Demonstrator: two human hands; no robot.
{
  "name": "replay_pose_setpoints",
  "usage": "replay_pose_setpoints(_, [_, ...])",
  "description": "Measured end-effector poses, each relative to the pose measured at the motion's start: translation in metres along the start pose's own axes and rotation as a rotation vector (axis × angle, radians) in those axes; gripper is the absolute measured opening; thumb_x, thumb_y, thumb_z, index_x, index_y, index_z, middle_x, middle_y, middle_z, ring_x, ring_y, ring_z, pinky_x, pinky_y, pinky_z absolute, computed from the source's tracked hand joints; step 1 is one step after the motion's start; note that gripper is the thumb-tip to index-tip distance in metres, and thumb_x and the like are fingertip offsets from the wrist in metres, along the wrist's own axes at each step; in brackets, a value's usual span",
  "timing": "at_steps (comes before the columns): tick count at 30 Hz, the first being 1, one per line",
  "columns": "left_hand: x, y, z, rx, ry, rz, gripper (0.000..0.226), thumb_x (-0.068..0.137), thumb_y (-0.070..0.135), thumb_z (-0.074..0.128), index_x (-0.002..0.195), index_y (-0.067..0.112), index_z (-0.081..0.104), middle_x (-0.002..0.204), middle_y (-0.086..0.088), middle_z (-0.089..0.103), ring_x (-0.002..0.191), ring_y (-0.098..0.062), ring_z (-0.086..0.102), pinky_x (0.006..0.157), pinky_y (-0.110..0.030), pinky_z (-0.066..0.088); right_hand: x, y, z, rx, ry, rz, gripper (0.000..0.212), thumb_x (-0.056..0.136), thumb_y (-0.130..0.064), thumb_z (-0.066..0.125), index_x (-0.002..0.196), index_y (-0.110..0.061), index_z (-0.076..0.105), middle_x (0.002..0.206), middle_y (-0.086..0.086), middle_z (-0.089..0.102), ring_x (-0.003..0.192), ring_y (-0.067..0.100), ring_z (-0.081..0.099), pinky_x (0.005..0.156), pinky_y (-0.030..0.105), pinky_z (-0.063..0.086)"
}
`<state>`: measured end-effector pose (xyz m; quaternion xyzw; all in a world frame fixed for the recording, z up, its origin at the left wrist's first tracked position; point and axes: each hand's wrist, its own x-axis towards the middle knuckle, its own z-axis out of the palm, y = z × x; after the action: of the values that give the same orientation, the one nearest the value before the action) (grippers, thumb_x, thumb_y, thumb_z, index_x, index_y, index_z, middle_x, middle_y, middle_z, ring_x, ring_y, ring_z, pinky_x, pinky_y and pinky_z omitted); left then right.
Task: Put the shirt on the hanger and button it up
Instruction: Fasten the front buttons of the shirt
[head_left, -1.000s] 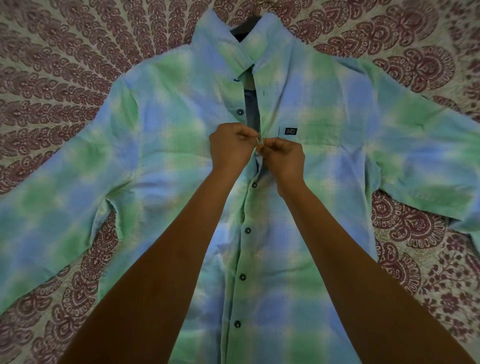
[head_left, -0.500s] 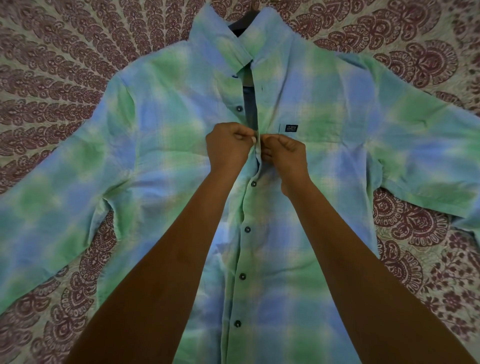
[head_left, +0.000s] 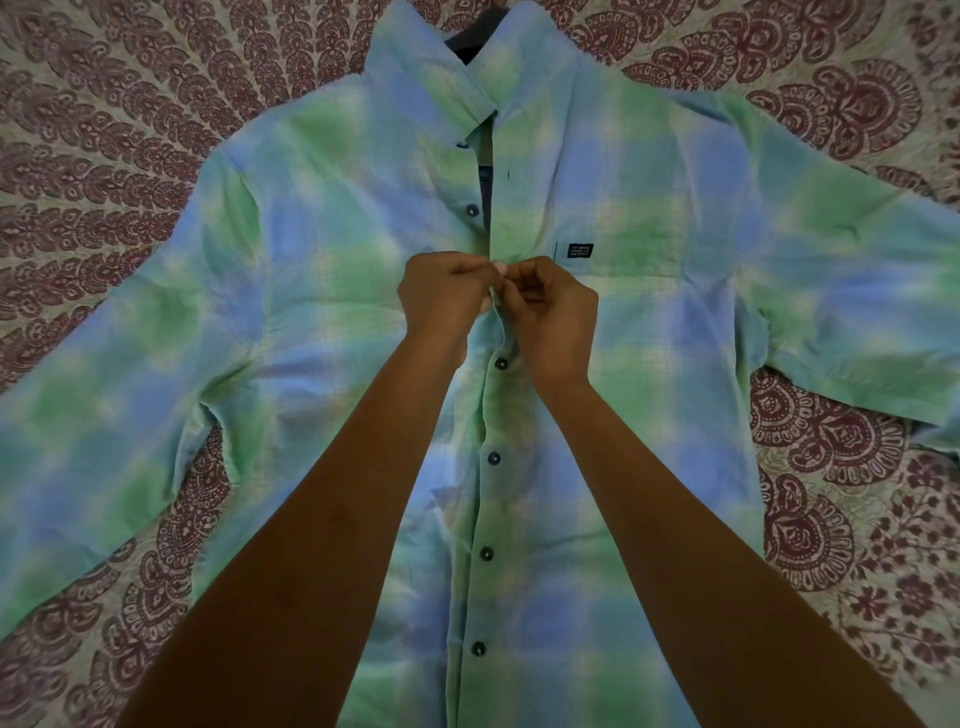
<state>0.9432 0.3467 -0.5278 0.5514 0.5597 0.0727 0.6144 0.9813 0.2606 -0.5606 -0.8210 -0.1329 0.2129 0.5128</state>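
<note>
Left hand (head_left: 441, 291), right hand (head_left: 556, 306) pinch shirt (head_left: 322, 249) placket (mid-chest).

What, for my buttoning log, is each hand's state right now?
Left hand: closed, pinching the front edge of the shirt at the placket.
Right hand: closed, pinching the opposite front edge of the shirt.

A pale spread (head_left: 130, 156) printed with maroon paisley rings covers the whole surface. A green-and-blue plaid shirt (head_left: 322, 291) lies flat on it, front up, collar toward the far edge, both sleeves stretched out sideways, with the printed cloth showing around them.
</note>
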Motion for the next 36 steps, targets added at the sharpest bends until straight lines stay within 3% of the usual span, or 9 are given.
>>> replay_pose_setpoints(5, [0.004, -0.004, -0.005, -0.134, -0.076, -0.032, 0.013, 0.081, 0.004, 0.067, 0.072, 0.012, 0.063, 0.071, -0.004, 0.062, 0.067, -0.011, 0.061, 0.064, -0.02, 0.053, -0.002, 0.0, 0.004, -0.009, 0.054, -0.042, 0.008, 0.083, -0.016, 0.063, 0.087, -0.009, 0.065, 0.082, 0.007, 0.069, 0.072, 0.016, 0.066, 0.072, 0.04, 0.056])
replay_pose_setpoints(9, [0.001, -0.008, -0.002, -0.181, -0.005, 0.04, 0.016, 0.083, 0.005, 0.065, 0.072, 0.015, 0.061, 0.06, 0.001, 0.057, 0.047, -0.002, 0.05, 0.053, -0.017, 0.046, -0.002, -0.004, 0.006, 0.011, 0.063, -0.065, 0.009, 0.084, -0.017, 0.063, 0.089, -0.01, 0.066, 0.083, 0.005, 0.07, 0.072, 0.014, 0.066, 0.072, 0.037, 0.056])
replay_pose_setpoints(13, [-0.003, -0.013, 0.007, -0.304, 0.075, 0.051, 0.019, 0.085, 0.002, 0.062, 0.073, 0.016, 0.06, 0.054, 0.007, 0.055, 0.043, 0.002, 0.048, 0.05, -0.014, 0.044, 0.001, -0.006, 0.003, 0.044, 0.028, -0.071, 0.009, 0.084, -0.015, 0.064, 0.09, -0.009, 0.067, 0.083, 0.001, 0.069, 0.072, 0.01, 0.065, 0.074, 0.031, 0.057])
replay_pose_setpoints(17, [-0.002, -0.016, 0.007, -0.333, 0.044, 0.049, 0.019, 0.086, 0.002, 0.06, 0.073, 0.016, 0.06, 0.044, 0.012, 0.055, 0.043, 0.002, 0.047, 0.05, -0.013, 0.043, 0.003, -0.007, -0.002, 0.082, -0.02, -0.047, 0.009, 0.083, -0.013, 0.065, 0.089, -0.007, 0.068, 0.081, -0.001, 0.067, 0.071, 0.009, 0.064, 0.072, 0.023, 0.054])
replay_pose_setpoints(19, [0.001, -0.017, 0.004, -0.287, 0.026, 0.097, 0.019, 0.086, 0.002, 0.06, 0.074, 0.016, 0.061, 0.053, 0.01, 0.059, 0.051, -0.002, 0.051, 0.054, -0.014, 0.046, 0.006, -0.007, -0.003, 0.137, -0.027, -0.004, 0.008, 0.082, -0.012, 0.066, 0.085, -0.005, 0.069, 0.077, 0.001, 0.067, 0.068, 0.01, 0.063, 0.069, 0.022, 0.053])
replay_pose_setpoints(24, [0.006, -0.023, -0.005, -0.089, -0.015, 0.258, 0.016, 0.086, 0.001, 0.059, 0.081, 0.016, 0.06, 0.07, 0.0, 0.061, 0.066, -0.011, 0.055, 0.066, -0.017, 0.049, 0.019, -0.01, -0.009, 0.244, -0.132, 0.171, 0.011, 0.079, -0.007, 0.065, 0.069, -0.012, 0.068, 0.067, 0.005, 0.065, 0.068, 0.018, 0.06, 0.074, 0.038, 0.053])
replay_pose_setpoints(28, [0.012, -0.024, -0.005, 0.034, -0.03, 0.344, 0.011, 0.085, 0.0, 0.058, 0.087, 0.011, 0.062, 0.078, -0.006, 0.063, 0.074, -0.016, 0.059, 0.078, -0.031, 0.052, 0.029, -0.019, -0.014, 0.335, -0.232, 0.385, 0.025, 0.083, 0.0, 0.061, 0.062, -0.013, 0.063, 0.045, -0.008, 0.06, 0.051, 0.008, 0.056, 0.059, 0.02, 0.052])
replay_pose_setpoints(32, [0.014, -0.026, -0.002, 0.208, 0.001, 0.477, 0.008, 0.088, 0.003, 0.055, 0.092, 0.0, 0.06, 0.083, -0.003, 0.059, 0.066, 0.004, 0.054, 0.067, -0.005, 0.041, 0.035, -0.026, -0.018, 0.366, -0.273, 0.499, 0.024, 0.084, 0.001, 0.059, 0.062, -0.009, 0.059, 0.041, -0.005, 0.056, 0.046, 0.007, 0.052, 0.049, 0.014, 0.048])
replay_pose_setpoints(36, [0.014, -0.029, 0.001, 0.235, 0.0, 0.464, 0.006, 0.09, 0.003, 0.05, 0.089, 0.005, 0.055, 0.079, -0.004, 0.056, 0.068, -0.011, 0.051, 0.063, -0.009, 0.038, 0.033, -0.025, -0.014, 0.353, -0.228, 0.472, 0.025, 0.083, 0.001, 0.059, 0.061, -0.011, 0.061, 0.051, -0.001, 0.057, 0.05, 0.009, 0.052, 0.053, 0.017, 0.049])
